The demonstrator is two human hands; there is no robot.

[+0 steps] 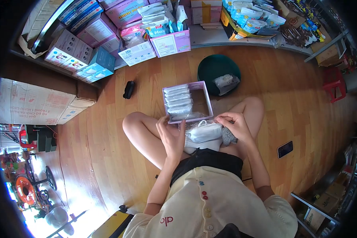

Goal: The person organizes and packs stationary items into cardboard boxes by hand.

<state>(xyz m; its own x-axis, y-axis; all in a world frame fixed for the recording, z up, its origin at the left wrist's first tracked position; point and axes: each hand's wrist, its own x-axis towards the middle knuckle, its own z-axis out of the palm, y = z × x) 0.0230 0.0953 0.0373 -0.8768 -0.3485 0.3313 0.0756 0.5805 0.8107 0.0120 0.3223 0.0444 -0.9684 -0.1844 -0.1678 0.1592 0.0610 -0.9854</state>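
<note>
A clear plastic bag with white face masks point(204, 133) lies over my lap, ear loops showing at its top. My right hand point(235, 123) pinches the bag's upper right edge between thumb and fingers. At the bag's left side is my left hand point(171, 138), thumb spread from the fingers, near the front edge of the box; it does not appear to grip anything. Just beyond my hands stands an open lilac box point(208, 99), with a row of several white packets point(178, 99) along its left side. A grey fuzzy item point(228, 137) sits under my right hand.
A dark green basin point(210, 65) holding a plastic packet stands behind the box. A black object point(128, 89) and a phone point(285, 149) lie on the wooden floor. Shelves with mask boxes point(170, 44) run along the back; a large carton point(35, 101) stands left, a red stool point(334, 85) right.
</note>
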